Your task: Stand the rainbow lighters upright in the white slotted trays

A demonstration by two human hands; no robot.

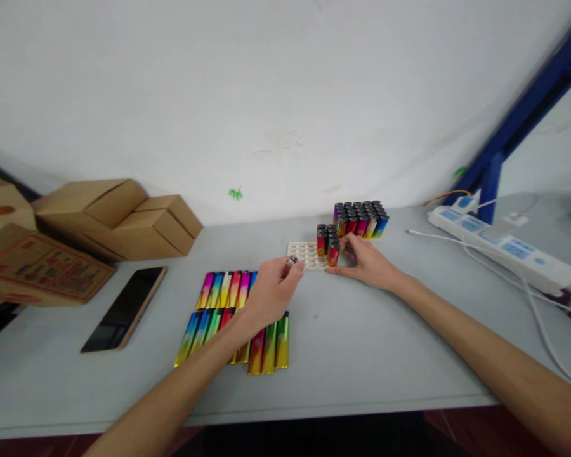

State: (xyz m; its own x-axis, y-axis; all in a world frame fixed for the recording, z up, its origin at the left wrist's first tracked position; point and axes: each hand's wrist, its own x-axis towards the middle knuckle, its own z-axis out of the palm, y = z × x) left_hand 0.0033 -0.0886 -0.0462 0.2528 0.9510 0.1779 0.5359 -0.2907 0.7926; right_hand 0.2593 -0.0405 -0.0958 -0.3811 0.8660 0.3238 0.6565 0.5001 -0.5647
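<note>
A white tray with round sockets lies on the grey table, and several rainbow-coloured lighters stand upright in its right part. My right hand rests at the tray's right front, its fingers touching one standing lighter. Just left of the tray, my left hand is closed around a lighter whose metal top shows at the fingertips. Under that hand, two rows of lighters lie flat. A full block of standing lighters is behind the tray.
A dark phone lies at the left. Cardboard boxes are stacked at the back left against the white wall. A white power strip with cables runs along the right side. The table's front edge is close to me.
</note>
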